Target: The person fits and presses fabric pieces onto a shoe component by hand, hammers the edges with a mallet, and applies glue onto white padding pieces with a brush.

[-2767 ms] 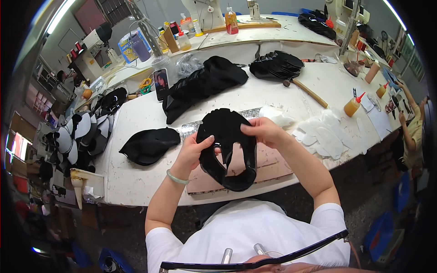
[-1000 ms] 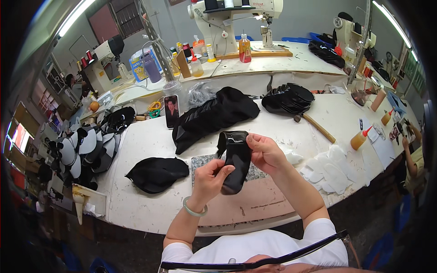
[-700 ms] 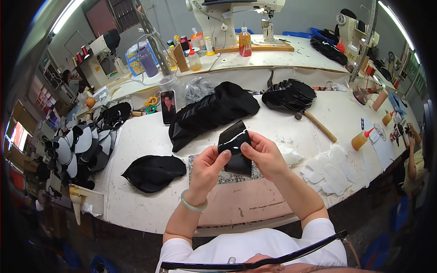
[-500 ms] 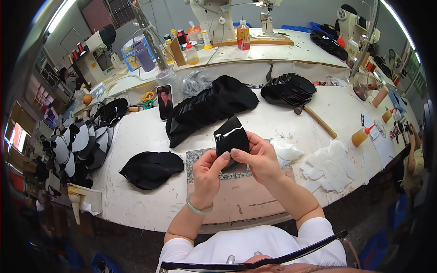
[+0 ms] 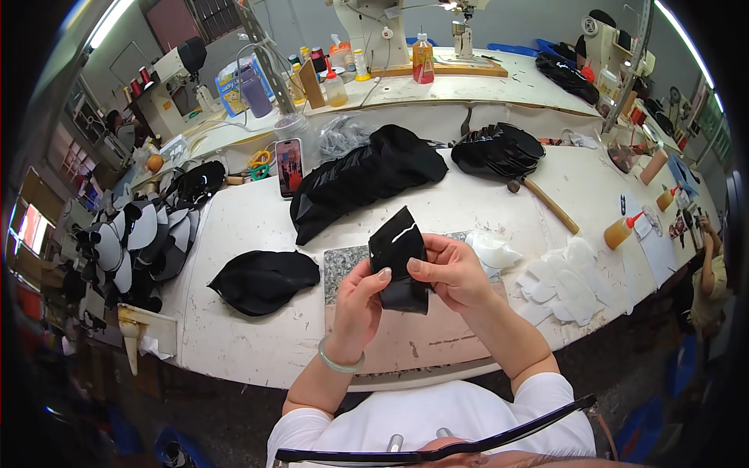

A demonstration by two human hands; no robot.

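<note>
A black shoe-upper-like piece (image 5: 399, 243), smooth and shiny with a pale streak near its upper edge, is held up over the work board. My left hand (image 5: 360, 300) pinches its left side with the thumb in front. On the opposite side my right hand (image 5: 452, 269) grips it, thumb lying across the front. A lower flap of the piece hangs below my thumbs. Beneath my hands lie a speckled stone slab (image 5: 340, 265) and a pinkish board (image 5: 390, 343). The fingers behind the piece are partly hidden.
Left of my hands lies a folded black piece (image 5: 264, 282). Farther back are a long black stack (image 5: 374, 175), another black stack (image 5: 497, 150), a propped phone (image 5: 289, 168) and a hammer (image 5: 550, 207). White pieces (image 5: 566, 285) and a glue bottle (image 5: 623, 231) sit to the right.
The black piece has been turned in my hands, so its lower flap now shows below my thumbs. The view has shifted slightly. Both hands keep their hold.
</note>
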